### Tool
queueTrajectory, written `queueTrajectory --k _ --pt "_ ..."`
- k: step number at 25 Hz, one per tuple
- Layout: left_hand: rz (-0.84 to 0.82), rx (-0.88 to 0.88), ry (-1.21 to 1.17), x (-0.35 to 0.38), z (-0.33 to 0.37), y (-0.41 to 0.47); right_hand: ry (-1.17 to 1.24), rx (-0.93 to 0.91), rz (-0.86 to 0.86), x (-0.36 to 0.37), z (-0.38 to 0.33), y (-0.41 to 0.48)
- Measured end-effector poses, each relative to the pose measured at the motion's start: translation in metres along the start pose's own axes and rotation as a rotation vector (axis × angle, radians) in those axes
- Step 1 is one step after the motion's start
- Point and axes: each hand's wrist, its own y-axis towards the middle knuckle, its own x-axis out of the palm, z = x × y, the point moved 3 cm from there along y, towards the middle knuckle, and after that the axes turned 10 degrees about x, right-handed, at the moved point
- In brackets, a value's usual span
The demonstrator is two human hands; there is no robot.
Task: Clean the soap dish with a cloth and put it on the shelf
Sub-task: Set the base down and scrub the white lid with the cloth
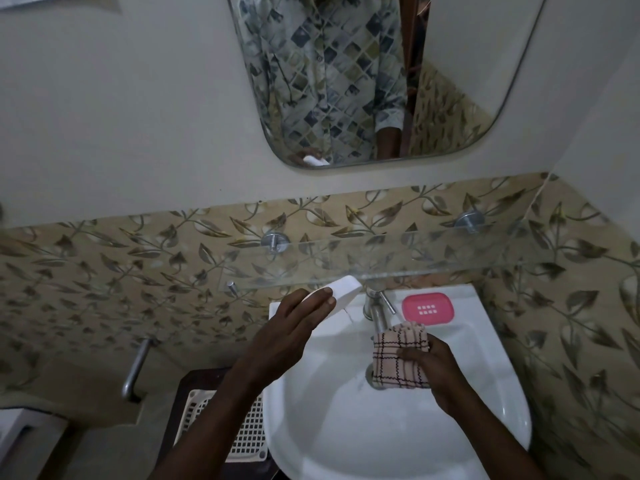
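Judged from how things lie, the task is somewhere short of halfway. The cloth (398, 358) is in hand over the sink (502, 375) but touches no dish. The pink dish (427, 307) lies flat on the sink's back rim, just right of the tap (375, 306), and not on the glass shelf (415, 258) above it. Whether any wiping is done cannot be told; the placing on the shelf is plainly left

The right hand (436, 372) is the nearer one, low over the bowl beside the drain. Its back is up, and its fingers and thumb are closed on the folded checked cloth, which sticks out toward the tap. The left hand (298, 327) reaches further and higher, the forearm running up from the lower left. Its thumb and fingertips grip a white piece (341, 294), held tilted, with its far end close under the shelf's front edge and left of the tap. I cannot tell whether this is the dish's base or a bar of soap. If it is the base, both parts need to come together before shelving

At the far wall the mirror (450, 81) shows that same hand and white piece
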Motion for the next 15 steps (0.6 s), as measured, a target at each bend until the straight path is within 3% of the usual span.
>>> queueTrajectory --k 6,10,15 --pt "0.002 0.054 0.038 -0.006 0.004 0.006 -0.007 -0.018 -0.055 -0.002 -0.009 -0.002" --pt "-0.012 -0.01 0.088 0.002 0.005 0.001 0.019 -0.054 -0.089 0.004 -0.021 -0.002" --pt "-0.29 0.074 0.0 0.042 0.033 -0.013 -0.089 -0.099 -0.082 0.02 -0.033 -0.003"
